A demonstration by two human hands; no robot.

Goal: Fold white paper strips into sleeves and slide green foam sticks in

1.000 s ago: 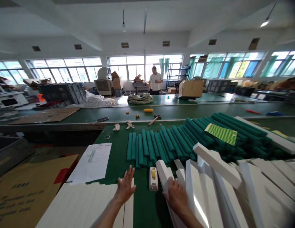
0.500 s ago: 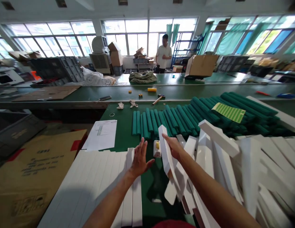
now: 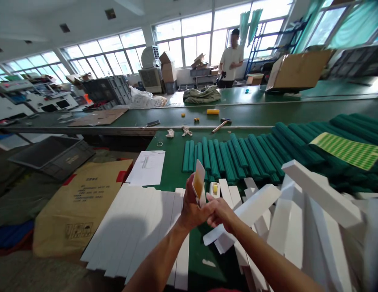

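My left hand (image 3: 189,207) grips a narrow white cardboard box (image 3: 200,172), tilted up, its open end showing a tan inside. Close against it is my right hand (image 3: 218,210), fingers curled in; what they hold, if anything, is hidden. Left of my hands, a row of flat white boxes (image 3: 140,227) lies side by side. To the right is a loose pile of white boxes (image 3: 292,219). Just beyond my right hand sits a small white item with a yellow part (image 3: 214,189).
Green ribbed rolls (image 3: 231,158) line the bench's far side, a green-yellow sticker sheet (image 3: 347,150) on top. A printed paper (image 3: 147,167) lies left. A hammer (image 3: 221,125) rests farther back. A large brown carton (image 3: 85,202) stands at left. A person (image 3: 231,61) stands beyond the benches.
The white box has passed from my right hand to my left, which has closed around it. My right hand has moved in beside the left. The view has turned left and tilted.
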